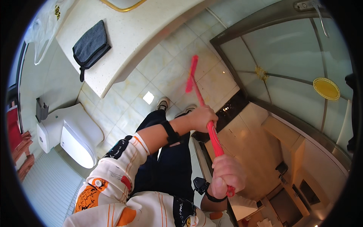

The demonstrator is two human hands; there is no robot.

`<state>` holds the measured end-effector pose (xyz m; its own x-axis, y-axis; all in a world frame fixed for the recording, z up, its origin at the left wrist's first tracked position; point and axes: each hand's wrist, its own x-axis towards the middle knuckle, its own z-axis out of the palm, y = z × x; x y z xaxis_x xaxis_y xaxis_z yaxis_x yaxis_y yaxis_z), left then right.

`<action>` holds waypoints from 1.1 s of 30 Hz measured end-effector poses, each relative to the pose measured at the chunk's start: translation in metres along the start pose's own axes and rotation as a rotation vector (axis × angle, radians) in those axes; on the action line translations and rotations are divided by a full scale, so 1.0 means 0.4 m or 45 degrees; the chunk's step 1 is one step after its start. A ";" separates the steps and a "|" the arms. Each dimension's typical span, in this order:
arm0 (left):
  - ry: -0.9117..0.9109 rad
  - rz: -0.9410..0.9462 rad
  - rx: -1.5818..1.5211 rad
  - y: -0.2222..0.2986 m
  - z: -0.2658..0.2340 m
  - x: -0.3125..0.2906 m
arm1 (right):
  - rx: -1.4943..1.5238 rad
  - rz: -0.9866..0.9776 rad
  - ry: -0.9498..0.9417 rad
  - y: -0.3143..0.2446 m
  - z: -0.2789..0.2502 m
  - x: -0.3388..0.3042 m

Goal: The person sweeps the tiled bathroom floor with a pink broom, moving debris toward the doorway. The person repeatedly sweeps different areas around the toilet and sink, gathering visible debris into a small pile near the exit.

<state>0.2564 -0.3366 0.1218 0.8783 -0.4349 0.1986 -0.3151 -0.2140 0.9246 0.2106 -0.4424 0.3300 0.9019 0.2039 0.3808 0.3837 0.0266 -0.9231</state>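
A long-handled floor brush [214, 140] with a red pole slants across the middle of the view. Its narrow pink head [192, 73] is down at the pale tiled floor beyond my feet; its bristles look slightly blurred. My left hand [203, 118] is closed round the lower part of the pole, nearer the head. Higher up, my right hand [228, 173] wraps the pole close to its end, where a red hanging loop [230, 191] sticks out below the fist. Both hands are on the same pole, held apart from each other.
A pale countertop [124, 34] with a folded grey cloth [91, 45] juts in at upper left. A white toilet [77, 138] stands at left. On the right is a framed glass door [283, 49], with a dark threshold [227, 109] leading to a brown-floored room.
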 end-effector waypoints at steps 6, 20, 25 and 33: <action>-0.127 -0.253 0.458 -0.135 -0.200 -0.143 | 0.292 0.126 0.130 0.148 0.105 -0.019; -0.092 -0.061 -0.074 -0.019 -0.107 0.057 | -0.053 -0.038 -0.076 -0.003 0.073 0.153; -0.069 -0.225 -0.072 -0.068 -0.171 0.091 | -0.070 0.026 -0.060 0.078 0.098 0.197; 0.176 -0.258 0.078 -0.065 -0.278 0.219 | -0.122 0.575 0.060 0.040 0.013 0.409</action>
<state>0.3816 -0.2720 0.1512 0.9653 -0.2546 0.0578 -0.1450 -0.3387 0.9297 0.3631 -0.4035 0.3772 0.9901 0.1293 -0.0542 -0.0351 -0.1459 -0.9887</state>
